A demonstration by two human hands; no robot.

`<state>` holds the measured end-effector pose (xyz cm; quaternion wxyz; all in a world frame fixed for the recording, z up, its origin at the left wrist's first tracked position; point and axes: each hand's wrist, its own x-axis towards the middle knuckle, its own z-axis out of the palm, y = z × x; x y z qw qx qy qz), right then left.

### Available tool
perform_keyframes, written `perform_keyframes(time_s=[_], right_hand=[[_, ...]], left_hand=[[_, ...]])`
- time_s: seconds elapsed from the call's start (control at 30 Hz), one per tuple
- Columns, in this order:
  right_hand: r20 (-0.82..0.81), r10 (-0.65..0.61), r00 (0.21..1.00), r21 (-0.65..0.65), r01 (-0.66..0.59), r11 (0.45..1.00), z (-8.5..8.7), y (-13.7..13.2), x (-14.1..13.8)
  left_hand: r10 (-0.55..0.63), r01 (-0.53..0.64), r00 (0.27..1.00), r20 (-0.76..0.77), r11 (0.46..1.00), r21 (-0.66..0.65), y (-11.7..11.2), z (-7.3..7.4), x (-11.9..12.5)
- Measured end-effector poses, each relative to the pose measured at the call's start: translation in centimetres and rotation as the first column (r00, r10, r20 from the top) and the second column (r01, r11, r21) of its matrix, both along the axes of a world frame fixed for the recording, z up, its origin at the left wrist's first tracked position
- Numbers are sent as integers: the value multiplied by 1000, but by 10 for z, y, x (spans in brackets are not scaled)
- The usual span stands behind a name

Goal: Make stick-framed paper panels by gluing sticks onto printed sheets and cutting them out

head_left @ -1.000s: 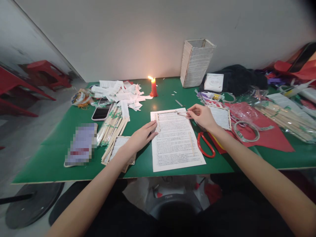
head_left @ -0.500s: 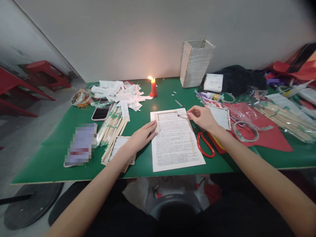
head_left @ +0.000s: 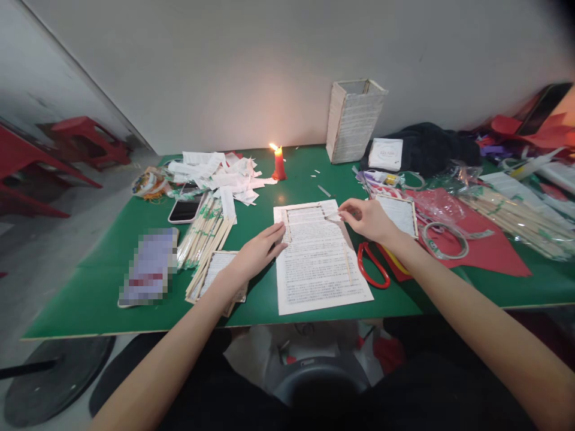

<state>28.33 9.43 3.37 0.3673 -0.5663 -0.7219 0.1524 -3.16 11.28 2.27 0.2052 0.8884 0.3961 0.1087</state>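
Note:
A printed sheet of paper (head_left: pixel 321 275) lies on the green table, with thin sticks (head_left: pixel 305 208) along its top and upper left forming part of a frame. My left hand (head_left: pixel 265 242) rests with fingers stretched out at the sheet's left edge, touching the left stick. My right hand (head_left: pixel 366 220) pinches a small pale strip (head_left: pixel 333 217) over the upper right of the sheet; the strip's far end looks dark. One loose stick (head_left: pixel 347 263) lies on the sheet's right side. Beside it is a red loop handle (head_left: pixel 374 266), its other end hidden under my right forearm.
A lit red candle (head_left: pixel 279 164) stands behind the sheet. Paper strips (head_left: pixel 215 170), bundled sticks (head_left: pixel 206 224), a phone (head_left: pixel 185 211) and small paper-covered panels (head_left: pixel 218 269) lie left. A tall paper-covered box (head_left: pixel 353 123) stands at the back. Red sheets (head_left: pixel 485 245) and packaged sticks (head_left: pixel 516 215) lie right.
My right hand has shifted slightly toward me and left with the pale strip, whose tip stays near the frame's upper right. My left hand stays in place; the whole view has moved a little.

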Motion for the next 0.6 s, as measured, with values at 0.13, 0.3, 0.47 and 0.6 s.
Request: perform_keyframes(time_s=[0.13, 0.3, 0.47, 0.6], right_hand=[[32, 15, 999, -4, -15, 1000, 3, -1, -1], [44, 28, 999, -16, -28, 999, 10, -5, -2], [66, 43, 997, -56, -39, 998, 14, -8, -4], [69, 50, 996, -69, -45, 997, 17, -10, -5]], left_hand=[[3, -4, 1000, -13, 1000, -21, 1, 1, 1], [1, -2, 1000, -30, 1000, -23, 4, -5, 0], [-12, 12, 1000, -9, 1000, -13, 5, -7, -1], [-7, 7, 1000, -8, 1000, -23, 4, -5, -1]])
